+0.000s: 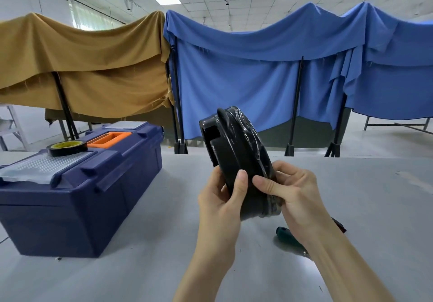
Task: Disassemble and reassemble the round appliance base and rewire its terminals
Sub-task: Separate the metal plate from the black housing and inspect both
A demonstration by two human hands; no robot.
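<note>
- Grips the round base (236, 147) with the left hand (221, 199), thumb flat across its near edge, fingers behind.
- Clasps its lower right side with the right hand (296, 194), forefinger stretched toward the left thumb.
- Holds both bare forearms angled inward.

Bare left hand (220, 199); bare right hand (295, 195).

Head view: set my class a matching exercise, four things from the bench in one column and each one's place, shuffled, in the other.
Things: 1 base; 2 tape; 3 screwdriver; 4 toolbox.
Places: A on the toolbox lid; B on the table, left; C held up in the air; D on the table, right.
Pairs: 1-C; 2-A; 3-D; 4-B.
</note>
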